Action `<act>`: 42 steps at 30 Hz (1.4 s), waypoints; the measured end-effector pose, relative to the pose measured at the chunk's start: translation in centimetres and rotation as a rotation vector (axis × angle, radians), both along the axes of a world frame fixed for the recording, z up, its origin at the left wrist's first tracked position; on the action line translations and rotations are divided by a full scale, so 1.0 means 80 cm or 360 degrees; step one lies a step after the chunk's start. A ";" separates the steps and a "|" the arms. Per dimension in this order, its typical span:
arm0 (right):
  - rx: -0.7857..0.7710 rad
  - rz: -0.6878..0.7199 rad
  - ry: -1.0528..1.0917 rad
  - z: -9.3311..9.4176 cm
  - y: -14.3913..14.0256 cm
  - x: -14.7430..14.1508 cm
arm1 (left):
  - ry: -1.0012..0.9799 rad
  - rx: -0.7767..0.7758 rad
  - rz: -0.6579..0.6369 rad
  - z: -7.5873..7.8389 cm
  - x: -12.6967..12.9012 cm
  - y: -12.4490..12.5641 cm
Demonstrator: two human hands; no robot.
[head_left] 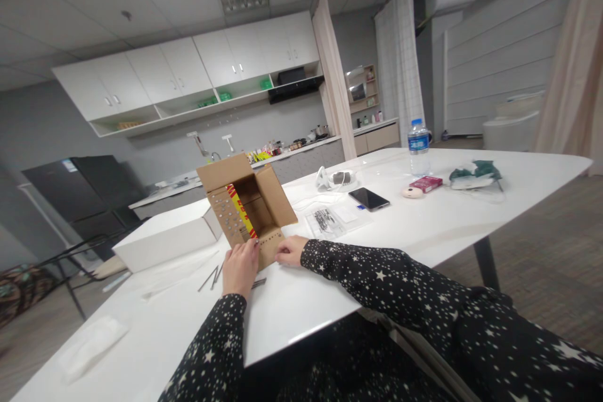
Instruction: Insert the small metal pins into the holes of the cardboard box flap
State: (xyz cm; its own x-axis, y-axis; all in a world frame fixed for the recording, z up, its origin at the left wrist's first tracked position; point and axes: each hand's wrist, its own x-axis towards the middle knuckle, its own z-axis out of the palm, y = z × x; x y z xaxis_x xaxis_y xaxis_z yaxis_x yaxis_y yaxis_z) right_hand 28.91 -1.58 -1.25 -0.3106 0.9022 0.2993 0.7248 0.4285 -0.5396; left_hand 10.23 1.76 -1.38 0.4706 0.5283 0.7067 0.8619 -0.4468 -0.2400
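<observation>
Pouch (89, 345), flat and pale, far left of the fingers near the surface (447, 220) edge. White box (164, 240) left of the left hand, beyond it. Thin metal rods (211, 277) just left of the left hand, loose on the surface.

Left hand (240, 267): fingers (249, 246) spread flat against the lower front flap of the carton (245, 207), pressing rather than gripping. Carton sits directly past both hands, tipped on its side, mouth toward the wearer, flaps splayed; red-and-yellow sheet inside. Right hand (292, 250): fingers curled loosely at the flap's right corner, touching it; whether they pinch it I cannot tell.

Judgement: corrugated card, light, stiff in the panels but weak at the creases; likely to slide on the glossy surface. Best held by the side walls, not the flaps.

Right of the fingers, well apart: plastic bag (330, 220), phone (369, 198), bottle (418, 147), red packet (426, 183).
</observation>
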 end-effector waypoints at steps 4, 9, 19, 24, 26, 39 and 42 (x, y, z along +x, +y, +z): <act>0.0011 0.0022 -0.0001 -0.002 0.001 0.000 | 0.0065 -0.0011 -0.0020 0.001 0.003 -0.001; 0.0026 0.0017 0.0004 -0.003 0.003 0.000 | 0.0076 -0.0060 -0.0103 0.002 0.005 -0.001; 0.0015 0.0024 0.0009 -0.001 0.001 0.001 | 0.0005 -0.0092 -0.0060 0.003 0.001 -0.001; 0.0017 0.0031 0.0008 0.000 0.001 0.000 | 0.0045 -0.0085 -0.0078 0.002 0.002 0.001; 0.0018 0.0025 0.0005 0.000 0.001 0.000 | 0.0034 -0.0086 -0.0086 0.002 0.002 0.001; -0.0004 0.0003 -0.0017 0.002 -0.003 0.000 | -0.0107 -0.0123 -0.0051 0.003 0.006 0.002; -0.0001 -0.0011 -0.0010 0.001 -0.002 0.000 | -0.0082 -0.0106 -0.0037 0.003 0.007 0.000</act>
